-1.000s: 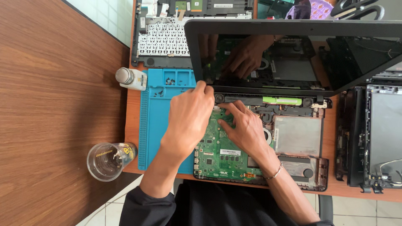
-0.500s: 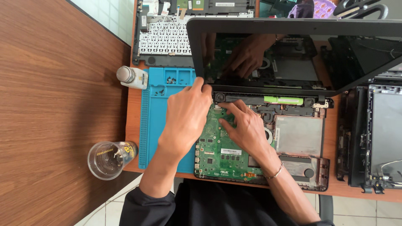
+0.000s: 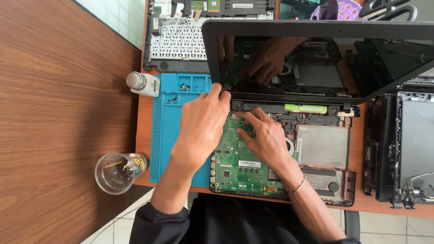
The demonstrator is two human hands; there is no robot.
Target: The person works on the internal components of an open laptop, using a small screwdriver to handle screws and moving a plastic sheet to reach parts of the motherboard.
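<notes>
An opened laptop base lies before me with its green motherboard (image 3: 235,169) bared. Its dark screen (image 3: 316,58) stands up behind and mirrors my hands. My left hand (image 3: 201,126) rests palm down on the board's upper left corner, fingertips curled at the hinge edge by the screen's lower left corner. My right hand (image 3: 262,135) lies on the board's middle, fingers pressed down near the upper edge. What the fingertips pinch is hidden. A silver drive cover (image 3: 322,147) sits to the right of my right hand, a green strip (image 3: 305,108) along the hinge bar.
A blue work mat (image 3: 169,131) with small screws lies to the left. On it stands a white bottle with a metal cap (image 3: 142,83). A clear glass (image 3: 115,171) sits at the desk's near left corner. A loose keyboard panel (image 3: 178,43) lies behind, other laptop shells (image 3: 407,149) at right.
Both hands have stayed on the board; the left hand's fingers have shifted slightly toward the hinge edge. The view has moved a little.
</notes>
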